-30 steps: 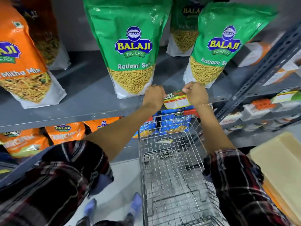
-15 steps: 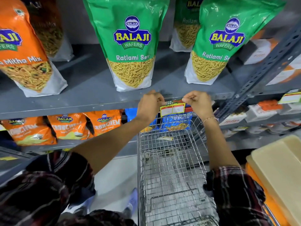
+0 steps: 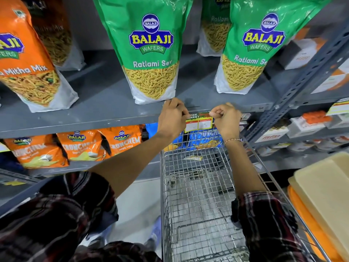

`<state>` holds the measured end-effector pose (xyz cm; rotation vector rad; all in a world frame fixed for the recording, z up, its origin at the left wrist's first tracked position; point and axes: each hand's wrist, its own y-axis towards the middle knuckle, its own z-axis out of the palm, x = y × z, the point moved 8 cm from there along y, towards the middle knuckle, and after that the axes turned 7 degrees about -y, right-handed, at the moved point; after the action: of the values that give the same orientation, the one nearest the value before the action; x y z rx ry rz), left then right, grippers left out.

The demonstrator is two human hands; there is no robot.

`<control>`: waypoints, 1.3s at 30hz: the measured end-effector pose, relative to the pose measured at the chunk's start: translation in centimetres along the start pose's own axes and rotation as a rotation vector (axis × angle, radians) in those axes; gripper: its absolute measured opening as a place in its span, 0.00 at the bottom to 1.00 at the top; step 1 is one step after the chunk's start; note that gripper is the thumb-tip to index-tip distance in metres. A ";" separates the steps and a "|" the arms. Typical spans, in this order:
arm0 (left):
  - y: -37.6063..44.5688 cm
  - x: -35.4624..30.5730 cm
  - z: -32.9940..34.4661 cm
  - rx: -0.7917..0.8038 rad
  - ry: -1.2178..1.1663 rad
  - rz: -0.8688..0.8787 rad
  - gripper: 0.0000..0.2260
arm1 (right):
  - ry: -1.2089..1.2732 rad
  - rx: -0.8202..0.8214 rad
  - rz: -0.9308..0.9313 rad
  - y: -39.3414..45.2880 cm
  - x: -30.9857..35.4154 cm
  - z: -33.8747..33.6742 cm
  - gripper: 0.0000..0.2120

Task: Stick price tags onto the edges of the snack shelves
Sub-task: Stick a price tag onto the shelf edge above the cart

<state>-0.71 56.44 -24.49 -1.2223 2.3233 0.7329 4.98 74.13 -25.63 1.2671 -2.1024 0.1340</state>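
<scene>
A yellow-bordered price tag (image 3: 199, 122) with two white boxes and a green and red header hangs against the front edge of the grey snack shelf (image 3: 94, 121). My left hand (image 3: 172, 117) pinches its left end and my right hand (image 3: 225, 118) pinches its right end, both pressed at the shelf edge. Green Ratlami Sev bags (image 3: 151, 53) stand on the shelf just above the tag. The tag's corners are hidden under my fingers.
An orange Mitha Mix bag (image 3: 28, 63) stands at the left. Orange Crunchem packs (image 3: 79, 146) fill the lower shelf. A wire shopping cart (image 3: 200, 195) is right below my hands. A slotted grey upright (image 3: 306, 80) rises at the right, with a cream and orange board (image 3: 324, 195) beside the cart.
The tag was tilted and is now level against the shelf edge. The view has shifted so that the shelf, the tag and both hands sit lower in the frame.
</scene>
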 end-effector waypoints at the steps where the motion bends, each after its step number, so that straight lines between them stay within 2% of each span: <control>1: 0.0 -0.1 0.0 -0.006 0.021 0.004 0.02 | -0.015 -0.015 0.005 -0.2 0.1 0.1 0.03; 3: 0.0 -0.5 -0.1 -0.022 0.064 0.012 0.02 | -0.015 -0.058 0.044 -0.6 0.1 0.0 0.06; 6: -0.1 -0.9 -0.7 -0.044 0.069 0.004 0.06 | 0.064 -0.094 0.118 -0.8 -0.4 -0.4 0.14; 10: -0.1 -1.0 -1.1 -0.054 0.060 -0.022 0.13 | 0.089 -0.010 0.079 -0.7 -0.4 0.2 0.25; 13: 0.4 -1.5 -0.8 -0.026 0.134 -0.016 0.18 | 0.071 -0.025 0.056 -0.8 0.3 0.8 0.31; 16: 1.2 -2.1 -0.5 0.030 0.235 0.010 0.20 | 0.056 -0.070 0.077 -1.1 0.6 0.9 0.29; 19: 1.7 -2.2 -0.7 0.069 0.212 0.008 0.21 | 0.086 -0.094 0.101 -1.2 0.4 0.7 0.26; 23: 1.9 -2.0 -1.1 0.093 0.170 0.042 0.18 | 0.177 -0.082 0.151 -0.3 -0.8 -0.1 0.24; 31: 1.5 -2.2 -1.5 0.089 0.151 0.074 0.13 | 0.127 0.010 0.103 0.9 -1.4 -0.3 0.21; 36: 1.0 -2.2 -1.7 0.094 0.117 0.054 0.12 | 0.100 -0.029 0.059 0.4 -1.4 -0.6 0.17; 39: 0.4 -1.1 -1.8 0.131 0.050 0.027 0.10 | 0.043 -0.033 0.116 -0.3 -1.2 -0.8 0.14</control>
<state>-0.65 56.25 -22.35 -1.1656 2.3911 0.5547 5.99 75.20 -25.86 1.1138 -2.1329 0.1747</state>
